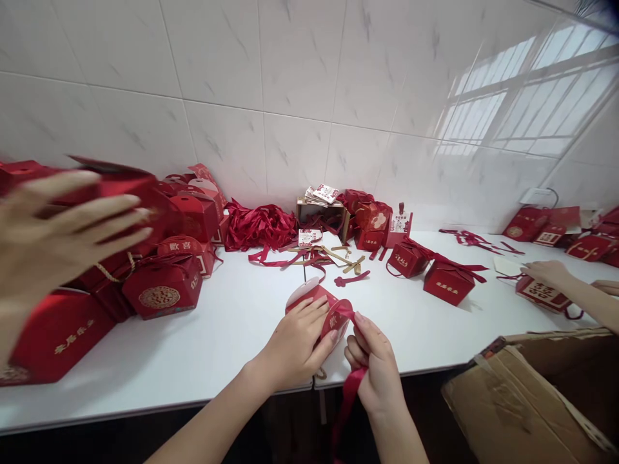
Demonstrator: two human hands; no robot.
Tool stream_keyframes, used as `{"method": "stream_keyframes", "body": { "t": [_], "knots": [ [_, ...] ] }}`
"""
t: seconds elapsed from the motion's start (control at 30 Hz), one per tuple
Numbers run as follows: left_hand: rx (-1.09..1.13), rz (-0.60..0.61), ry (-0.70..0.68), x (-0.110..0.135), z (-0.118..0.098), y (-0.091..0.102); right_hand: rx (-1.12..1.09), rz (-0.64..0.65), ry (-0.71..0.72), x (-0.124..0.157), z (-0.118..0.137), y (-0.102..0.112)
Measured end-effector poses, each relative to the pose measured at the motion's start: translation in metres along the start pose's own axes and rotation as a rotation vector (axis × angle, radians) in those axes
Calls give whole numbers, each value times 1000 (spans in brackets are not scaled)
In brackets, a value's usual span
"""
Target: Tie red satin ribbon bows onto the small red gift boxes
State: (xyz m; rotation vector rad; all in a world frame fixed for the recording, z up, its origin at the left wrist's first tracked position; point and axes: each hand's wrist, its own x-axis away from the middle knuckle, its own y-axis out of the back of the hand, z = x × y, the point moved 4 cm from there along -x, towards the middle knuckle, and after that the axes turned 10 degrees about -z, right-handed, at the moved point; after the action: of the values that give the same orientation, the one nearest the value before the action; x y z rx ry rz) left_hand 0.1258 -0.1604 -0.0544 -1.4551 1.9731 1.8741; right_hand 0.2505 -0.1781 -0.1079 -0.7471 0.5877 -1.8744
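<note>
My left hand (pixel 298 338) is wrapped over a small red gift box (pixel 309 295) with round-topped flaps, near the front edge of the white table. Close beside it, my right hand (pixel 374 361) pinches a red ribbon (pixel 345 312) at the box's right flap. The ribbon's long tail hangs below that hand, past the table edge. Part of the box is hidden under my left fingers. Just beyond the box lies a dark red strip (pixel 352 279) with a flower-shaped end.
Finished-looking red boxes (pixel 162 287) crowd the left, where another person's blurred hand (pixel 72 225) reaches in. A ribbon pile (pixel 261 225) lies against the wall. At right, a co-worker's hand (pixel 546 274) touches a box (pixel 541 293); a cardboard carton (pixel 512 399) stands at front right.
</note>
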Motion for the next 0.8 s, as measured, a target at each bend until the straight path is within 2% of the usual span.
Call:
{"method": "stream_keyframes", "body": {
  "t": [0.07, 0.23, 0.33, 0.43, 0.5, 0.63, 0.7, 0.8],
  "knots": [
    [46, -10, 27, -1, -1, 3, 47, 3, 20, -3, -1, -1],
    [222, -63, 223, 1, 7, 9, 162, -8, 81, -3, -1, -4],
    [373, -116, 225, 2, 9, 11, 216, -27, 113, -1, -1, -6],
    [436, -86, 208, 0, 8, 11, 288, -19, 184, 1, 1, -8],
    [421, -91, 230, -1, 8, 14, 394, -24, 287, 2, 5, -8],
    [542, -111, 267, -11, 5, 27, 631, -132, 641, 4, 28, -11],
    [611, -112, 235, -19, 0, 38, 631, -19, 693, 5, 39, -22],
    [618, -109, 130, -31, -12, 56, 538, 269, 567, 9, 53, -46]
  ]
}}
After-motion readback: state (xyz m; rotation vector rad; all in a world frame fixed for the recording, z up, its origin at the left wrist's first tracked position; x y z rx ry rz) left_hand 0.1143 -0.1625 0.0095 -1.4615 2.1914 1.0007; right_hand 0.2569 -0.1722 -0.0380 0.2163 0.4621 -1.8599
